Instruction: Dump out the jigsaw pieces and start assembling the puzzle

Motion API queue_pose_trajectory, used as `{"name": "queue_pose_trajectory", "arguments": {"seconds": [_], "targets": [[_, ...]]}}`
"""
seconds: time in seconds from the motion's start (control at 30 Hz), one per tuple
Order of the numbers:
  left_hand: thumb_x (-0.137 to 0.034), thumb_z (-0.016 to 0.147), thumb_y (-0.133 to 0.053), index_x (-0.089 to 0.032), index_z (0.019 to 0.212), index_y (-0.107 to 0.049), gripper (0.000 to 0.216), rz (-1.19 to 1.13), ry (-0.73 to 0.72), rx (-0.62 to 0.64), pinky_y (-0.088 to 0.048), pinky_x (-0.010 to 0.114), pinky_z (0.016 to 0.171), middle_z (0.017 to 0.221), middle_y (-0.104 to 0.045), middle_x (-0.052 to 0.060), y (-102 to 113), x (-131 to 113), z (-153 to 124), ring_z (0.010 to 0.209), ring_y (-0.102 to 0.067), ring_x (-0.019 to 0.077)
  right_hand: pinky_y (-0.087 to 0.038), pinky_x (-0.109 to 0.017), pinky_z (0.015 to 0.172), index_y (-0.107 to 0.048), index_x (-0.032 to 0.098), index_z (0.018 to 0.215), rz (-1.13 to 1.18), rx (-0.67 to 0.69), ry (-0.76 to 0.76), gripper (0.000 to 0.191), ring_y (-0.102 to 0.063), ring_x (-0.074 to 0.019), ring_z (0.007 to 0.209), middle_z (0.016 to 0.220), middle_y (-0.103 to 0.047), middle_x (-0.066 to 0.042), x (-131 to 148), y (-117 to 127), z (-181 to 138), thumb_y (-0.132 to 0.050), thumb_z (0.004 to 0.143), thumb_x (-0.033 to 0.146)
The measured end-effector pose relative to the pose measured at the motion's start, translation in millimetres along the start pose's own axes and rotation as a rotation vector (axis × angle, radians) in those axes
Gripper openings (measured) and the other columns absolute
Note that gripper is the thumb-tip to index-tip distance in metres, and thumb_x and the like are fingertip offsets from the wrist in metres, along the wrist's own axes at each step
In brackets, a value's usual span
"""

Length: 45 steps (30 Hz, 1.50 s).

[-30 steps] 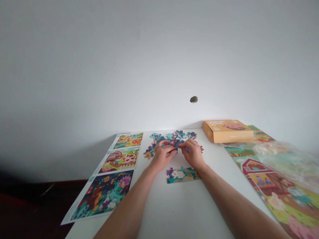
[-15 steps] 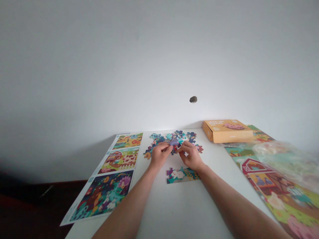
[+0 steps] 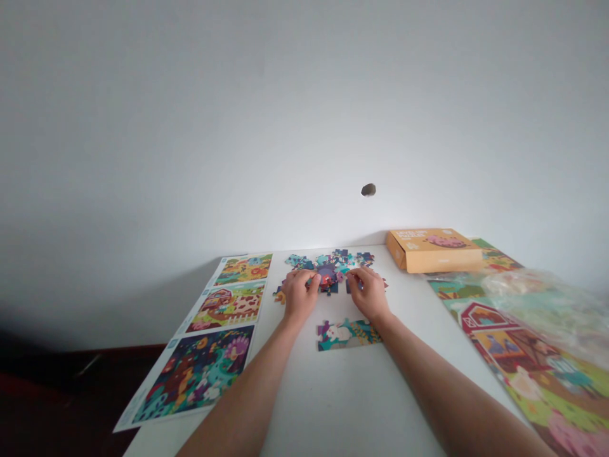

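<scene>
My left hand [image 3: 301,293] is closed in a pinch at the left edge of a purple and red puzzle piece [image 3: 326,277], held over the loose puzzle pieces [image 3: 341,255]. Just to the right, the bent fingers of my right hand [image 3: 369,293] pinch at a small pinkish puzzle piece [image 3: 340,276]; its grip is partly hidden. Nearer to me lies a joined strip of puzzle [image 3: 349,335] with a white rabbit, its right end close to my right wrist. Some loose pieces are covered by my hands.
On the left lies a sheet with three printed pictures [image 3: 226,304]. A yellow puzzle box [image 3: 442,259] stands at the back right against the wall. Farm-scene puzzle artwork [image 3: 537,355] covers the right side, with clear plastic wrap [image 3: 537,298] over part of it.
My hands have moved apart, the left one leftward and the right one slightly rightward. The purple piece has tilted down and shifted left, showing more of its red part.
</scene>
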State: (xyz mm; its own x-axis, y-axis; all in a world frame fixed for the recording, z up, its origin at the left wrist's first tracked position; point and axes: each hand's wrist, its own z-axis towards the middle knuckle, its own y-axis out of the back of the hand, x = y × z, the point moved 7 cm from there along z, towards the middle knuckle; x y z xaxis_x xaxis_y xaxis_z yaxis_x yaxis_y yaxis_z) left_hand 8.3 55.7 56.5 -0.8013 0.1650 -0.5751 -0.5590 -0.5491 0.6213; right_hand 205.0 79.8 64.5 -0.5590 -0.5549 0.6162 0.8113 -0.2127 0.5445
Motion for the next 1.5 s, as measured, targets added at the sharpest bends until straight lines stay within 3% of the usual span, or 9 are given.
{"name": "queue_pose_trajectory", "arguments": {"seconds": [0.17,0.27,0.43,0.57,0.7,0.93,1.13,1.27,1.5], "targets": [[-0.031,0.088,-0.054,-0.022,0.083,-0.071,0.019,0.158,0.145,-0.036,-0.039,0.045,0.09,0.102,-0.071,0.006,7.4,14.1,0.6,0.103,-0.053,0.0298,-0.032,-0.038,0.085,-0.069,0.024,0.1,-0.328,-0.035,-0.325,0.025,-0.054,-0.0252,0.1,0.101,-0.069,-0.005,-29.5,6.8,-1.7,-0.049,0.086,0.02],[-0.035,0.088,-0.055,-0.023,0.087,-0.071,0.02,0.279,0.227,0.005,-0.038,0.048,0.088,0.11,-0.068,0.008,6.0,17.9,-1.4,0.107,-0.051,0.0329,-0.031,-0.044,0.091,-0.065,0.026,0.116,-0.435,0.065,-0.362,0.034,-0.048,-0.0294,0.113,0.118,-0.064,-0.007,-34.4,-0.7,-3.7,-0.053,0.084,0.027],[-0.04,0.085,-0.059,-0.026,0.124,-0.061,0.041,0.426,0.275,0.026,-0.041,0.049,0.089,0.121,-0.06,0.013,5.0,17.6,-5.8,0.115,-0.047,0.0345,-0.019,-0.056,0.102,-0.061,0.03,0.123,-0.487,0.2,-0.349,0.041,-0.034,-0.0336,0.129,0.142,-0.05,-0.006,-36.5,-14.2,-5.9,-0.054,0.086,0.044],[-0.043,0.084,-0.061,-0.033,0.126,-0.061,0.043,0.382,0.079,0.093,-0.039,0.046,0.097,0.131,-0.055,0.009,-6.1,7.0,-7.1,0.122,-0.045,0.032,-0.015,-0.056,0.105,-0.059,0.031,0.124,-0.454,0.191,-0.338,0.04,-0.037,-0.0306,0.128,0.136,-0.055,-0.005,-35.9,-14.5,-4.6,-0.052,0.087,0.045],[-0.04,0.082,-0.065,-0.035,0.126,-0.062,0.044,0.371,-0.014,0.197,-0.034,0.048,0.105,0.134,-0.054,0.007,-18.5,5.5,-10.6,0.13,-0.039,0.0329,-0.016,-0.058,0.105,-0.052,0.025,0.132,-0.471,0.147,-0.417,0.053,-0.036,-0.0328,0.129,0.135,-0.055,-0.011,-40.8,-9.2,-5.7,-0.056,0.084,0.047],[-0.034,0.083,-0.065,-0.035,0.127,-0.061,0.044,0.365,0.001,0.22,-0.034,0.048,0.105,0.134,-0.054,0.006,-20.3,7.4,-10.0,0.129,-0.042,0.032,-0.018,-0.051,0.106,-0.048,0.024,0.135,-0.392,0.283,-0.322,0.055,-0.039,-0.028,0.129,0.131,-0.059,-0.01,-35.3,-19.3,-4.2,-0.056,0.085,0.046],[-0.033,0.082,-0.066,-0.035,0.126,-0.062,0.045,0.349,-0.003,0.214,-0.035,0.047,0.104,0.133,-0.055,0.007,-17.8,4.9,-10.2,0.128,-0.043,0.0315,-0.022,-0.051,0.101,-0.051,0.022,0.135,-0.491,0.102,-0.431,0.053,-0.044,-0.0334,0.12,0.129,-0.057,-0.014,-31.9,-0.3,-5.3,-0.055,0.083,0.034],[-0.034,0.082,-0.067,-0.035,0.126,-0.062,0.045,0.349,0.008,0.22,-0.036,0.048,0.103,0.132,-0.056,0.007,-17.3,5.0,-10.1,0.127,-0.044,0.0317,-0.028,-0.048,0.094,-0.055,0.021,0.131,-0.529,0.109,-0.497,0.05,-0.047,-0.0346,0.114,0.12,-0.06,-0.017,-35.7,3.8,-7.0,-0.054,0.082,0.026],[-0.034,0.082,-0.066,-0.034,0.125,-0.062,0.043,0.343,-0.001,0.217,-0.035,0.046,0.105,0.13,-0.056,0.007,-18.5,6.4,-9.6,0.127,-0.043,0.0303,-0.033,-0.039,0.094,-0.062,0.024,0.123,-0.341,0.061,-0.466,0.039,-0.057,-0.0265,0.107,0.112,-0.066,-0.012,-46.7,-0.4,-4.6,-0.057,0.084,0.024]]}}
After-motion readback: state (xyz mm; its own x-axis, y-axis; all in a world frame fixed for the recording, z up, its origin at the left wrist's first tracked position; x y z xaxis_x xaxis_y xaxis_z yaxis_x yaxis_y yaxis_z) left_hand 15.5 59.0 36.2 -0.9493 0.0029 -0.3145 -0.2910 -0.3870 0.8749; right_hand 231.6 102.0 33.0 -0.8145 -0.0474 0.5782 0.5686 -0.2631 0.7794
